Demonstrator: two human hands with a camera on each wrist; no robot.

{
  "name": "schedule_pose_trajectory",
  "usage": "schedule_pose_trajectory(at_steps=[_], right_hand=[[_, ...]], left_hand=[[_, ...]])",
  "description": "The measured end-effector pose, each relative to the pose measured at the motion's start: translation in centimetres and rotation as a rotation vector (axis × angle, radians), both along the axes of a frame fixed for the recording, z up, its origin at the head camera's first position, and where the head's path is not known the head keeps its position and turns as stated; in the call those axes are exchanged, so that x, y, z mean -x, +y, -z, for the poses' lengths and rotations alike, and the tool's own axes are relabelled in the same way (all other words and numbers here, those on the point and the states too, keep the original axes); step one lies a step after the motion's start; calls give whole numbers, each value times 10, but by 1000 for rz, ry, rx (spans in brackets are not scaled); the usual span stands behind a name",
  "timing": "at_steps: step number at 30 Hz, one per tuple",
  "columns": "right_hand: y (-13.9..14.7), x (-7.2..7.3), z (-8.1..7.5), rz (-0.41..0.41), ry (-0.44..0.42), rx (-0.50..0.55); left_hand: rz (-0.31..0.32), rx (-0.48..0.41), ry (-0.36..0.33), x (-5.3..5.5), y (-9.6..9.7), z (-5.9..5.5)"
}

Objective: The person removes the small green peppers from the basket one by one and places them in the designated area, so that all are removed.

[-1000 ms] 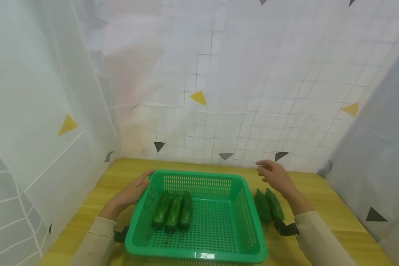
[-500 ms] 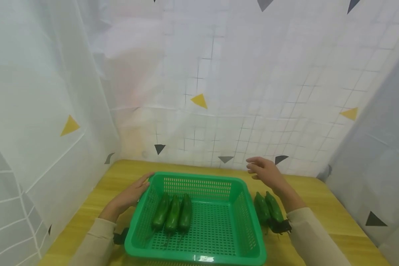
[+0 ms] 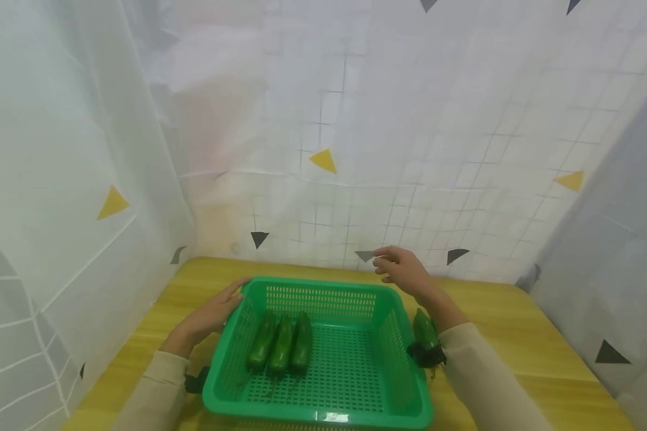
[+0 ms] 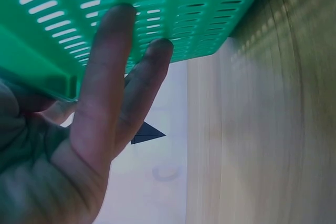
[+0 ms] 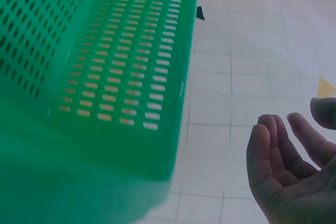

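The left hand (image 3: pixel 212 312) lays extended fingers against a rectangular green plastic basket (image 3: pixel 280 414) holding three long glossy green peppers (image 3: pixel 281 350), while the right hand (image 3: pixel 402 270), loosely bent and grasping nothing, hovers by the basket's far right corner, another green pepper (image 3: pixel 423 330) lying outside on the yellow wood-grain table (image 3: pixel 517 335).

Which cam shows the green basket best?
Head view: only there does the green basket show its whole rim, plus the three peppers inside. Left wrist has just a cropped stretch of slotted side, with the left hand against it. Right wrist shows one slotted wall and part of the inside, cropped, nearest corner blurred.
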State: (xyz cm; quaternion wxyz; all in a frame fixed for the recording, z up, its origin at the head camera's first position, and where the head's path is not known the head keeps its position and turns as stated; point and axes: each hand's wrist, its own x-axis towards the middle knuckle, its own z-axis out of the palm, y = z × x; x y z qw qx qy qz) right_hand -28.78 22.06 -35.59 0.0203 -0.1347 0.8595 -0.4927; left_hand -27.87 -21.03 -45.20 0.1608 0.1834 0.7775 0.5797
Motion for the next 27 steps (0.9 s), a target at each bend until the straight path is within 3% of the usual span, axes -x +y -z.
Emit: schedule_pose_trajectory(at_steps=[15, 27], right_hand=[[-36, 13, 18, -79, -62, 38], [-70, 17, 33, -195, -65, -59]], left_hand=[[-8, 19, 11, -2, 0, -1], [-18, 29, 24, 1, -4, 1]])
